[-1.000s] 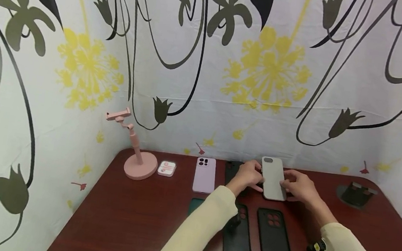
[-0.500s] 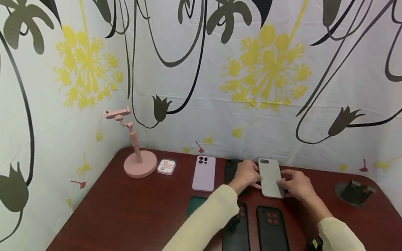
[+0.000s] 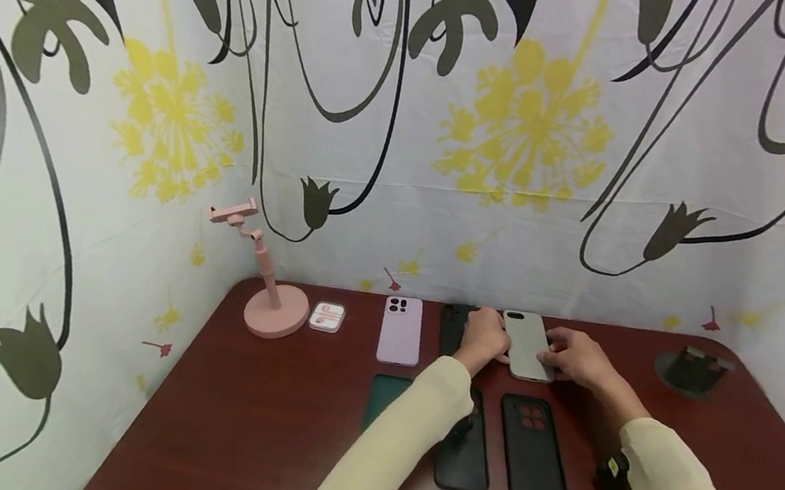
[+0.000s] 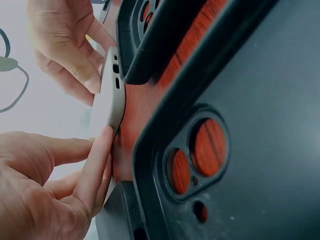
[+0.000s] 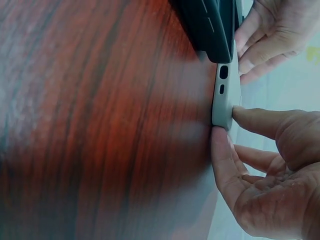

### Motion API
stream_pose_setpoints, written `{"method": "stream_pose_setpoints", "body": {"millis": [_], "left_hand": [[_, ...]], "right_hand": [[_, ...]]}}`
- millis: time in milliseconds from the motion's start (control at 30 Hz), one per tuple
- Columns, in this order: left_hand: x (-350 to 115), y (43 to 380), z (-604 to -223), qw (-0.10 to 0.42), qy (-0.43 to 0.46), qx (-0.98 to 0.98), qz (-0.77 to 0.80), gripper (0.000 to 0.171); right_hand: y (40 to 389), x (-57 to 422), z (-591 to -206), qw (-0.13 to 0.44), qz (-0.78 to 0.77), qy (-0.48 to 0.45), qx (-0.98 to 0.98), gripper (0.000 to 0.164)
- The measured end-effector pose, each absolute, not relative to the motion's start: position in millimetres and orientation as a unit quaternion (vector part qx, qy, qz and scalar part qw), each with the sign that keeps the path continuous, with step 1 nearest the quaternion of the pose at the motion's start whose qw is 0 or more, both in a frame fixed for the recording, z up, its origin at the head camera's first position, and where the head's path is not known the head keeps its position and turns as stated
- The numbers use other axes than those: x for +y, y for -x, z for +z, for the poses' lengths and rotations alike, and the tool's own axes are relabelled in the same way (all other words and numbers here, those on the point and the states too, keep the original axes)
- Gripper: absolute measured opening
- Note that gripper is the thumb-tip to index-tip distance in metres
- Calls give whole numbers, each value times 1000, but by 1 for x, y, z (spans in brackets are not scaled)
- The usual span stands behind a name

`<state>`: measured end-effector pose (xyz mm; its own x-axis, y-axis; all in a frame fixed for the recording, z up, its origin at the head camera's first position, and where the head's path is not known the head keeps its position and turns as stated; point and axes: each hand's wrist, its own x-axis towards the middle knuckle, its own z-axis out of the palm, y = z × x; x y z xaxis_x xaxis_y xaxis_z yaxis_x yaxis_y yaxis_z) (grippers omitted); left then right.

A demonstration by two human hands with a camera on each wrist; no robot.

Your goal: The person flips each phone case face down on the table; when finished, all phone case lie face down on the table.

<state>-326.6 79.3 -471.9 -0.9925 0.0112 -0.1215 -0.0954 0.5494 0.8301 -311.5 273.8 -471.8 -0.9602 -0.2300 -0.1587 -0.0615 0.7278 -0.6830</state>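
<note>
pale grey phone case (image 3: 527, 346), contents hidden, on table (image 3: 240, 406), far edge; fingers of left hand (image 3: 485, 338) and right hand (image 3: 581, 359) clamped on opposite sides. small square case (image 3: 327, 316) beside pink stand (image 3: 276, 312), contents unclear.

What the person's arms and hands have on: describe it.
Both arms wear long, plain pale-yellow fabric sleeves. A small black device shows near each cuff; the right one bears a yellow mark. The left hand and right hand are bare.
</note>
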Motion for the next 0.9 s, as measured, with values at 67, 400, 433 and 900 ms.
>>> {"method": "stream_pose_setpoints", "body": {"millis": [67, 400, 433, 900], "left_hand": [[78, 328, -472, 58, 22, 880, 470, 61], [80, 330, -470, 58, -4, 899, 434, 41], [80, 329, -469, 57, -9, 905, 421, 52], [64, 326, -452, 43, -66, 930, 360, 24]], "right_hand": [[313, 272, -471, 120, -361, 79, 921, 60], [310, 275, -470, 130, -368, 62, 919, 63], [310, 275, -469, 134, -366, 64, 919, 64], [291, 275, -456, 131, -350, 70, 925, 80]]}}
